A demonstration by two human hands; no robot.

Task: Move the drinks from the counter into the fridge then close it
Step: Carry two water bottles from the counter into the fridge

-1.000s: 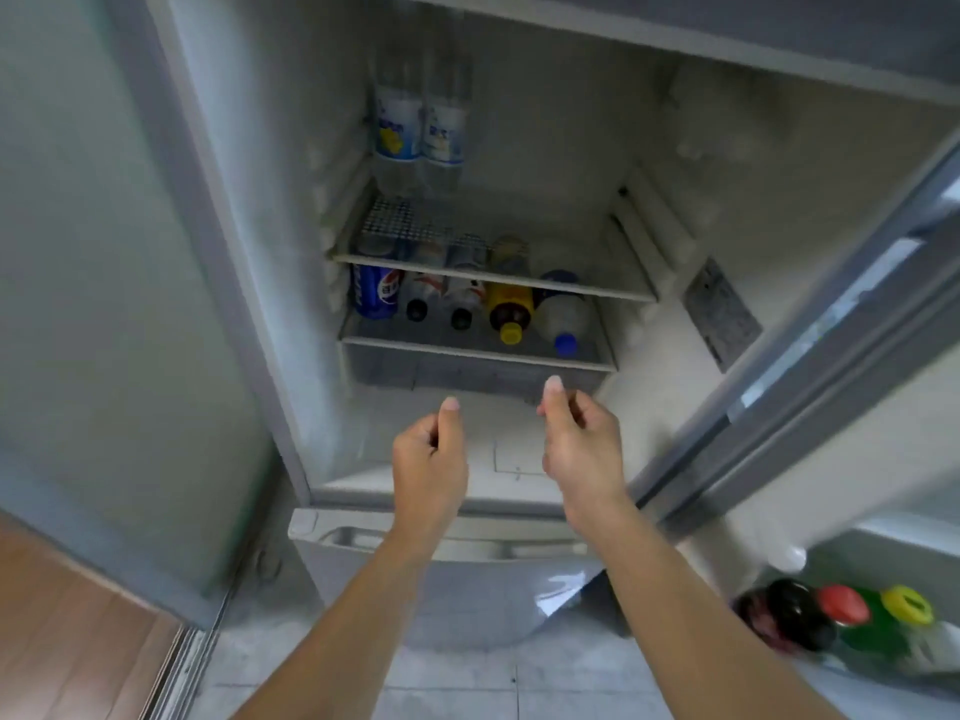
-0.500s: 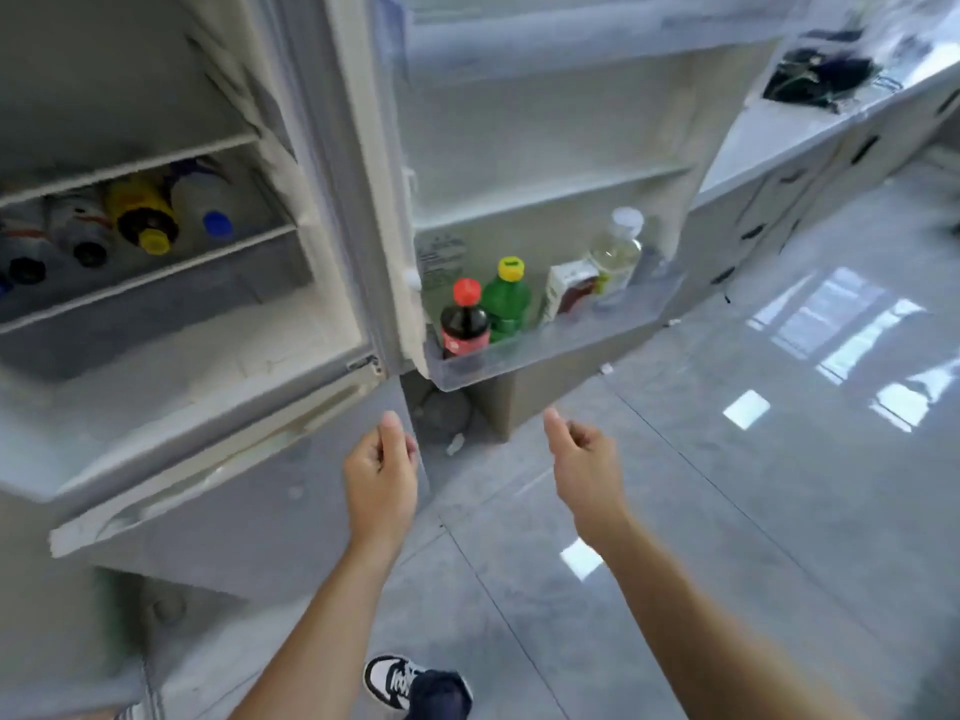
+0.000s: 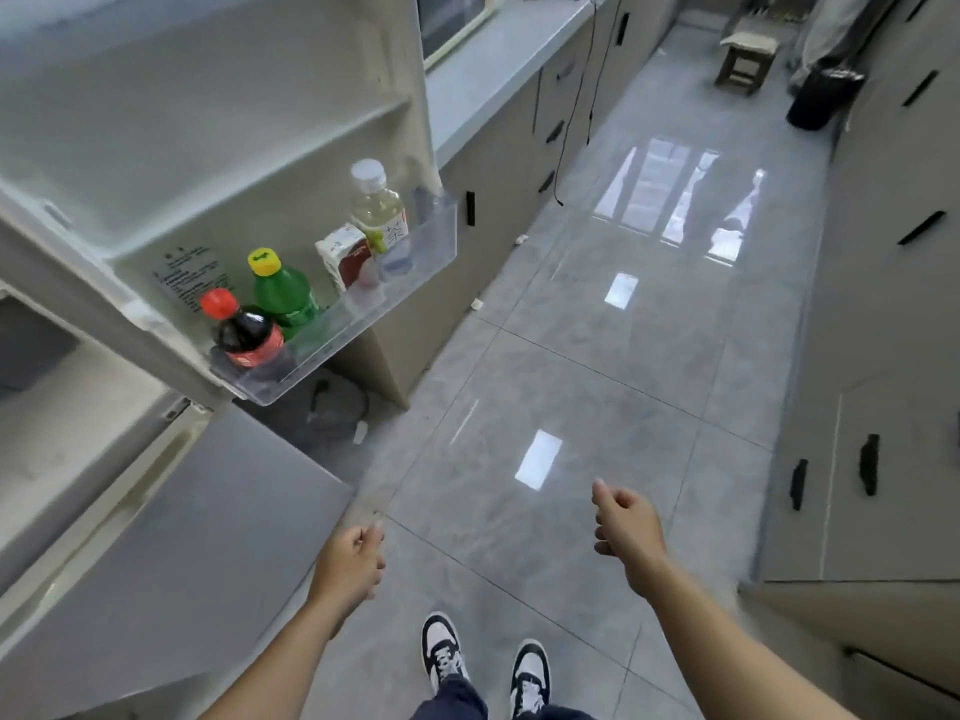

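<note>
The fridge door [image 3: 249,122] stands wide open at the upper left. Its clear bottom bin [image 3: 363,324] holds a dark cola bottle with a red cap [image 3: 241,330], a green bottle with a yellow cap [image 3: 283,296], a small carton [image 3: 348,262] and a pale tea bottle with a white cap [image 3: 376,205]. The fridge's open compartment [image 3: 67,402] shows at the left edge. My left hand [image 3: 350,563] and my right hand [image 3: 626,527] hang over the floor with loosely curled fingers, holding nothing. The grey counter [image 3: 498,59] runs behind the door.
A microwave [image 3: 452,18] sits on the counter. Cabinets with black handles line both sides of the tiled aisle [image 3: 597,356]. A wooden stool [image 3: 745,54] and a black bin [image 3: 823,96] stand at the far end. My shoes [image 3: 485,662] are at the bottom.
The view has swung right, from the fridge's inner shelves to the door bin and the kitchen aisle. Both hands stayed empty and dropped lower in view.
</note>
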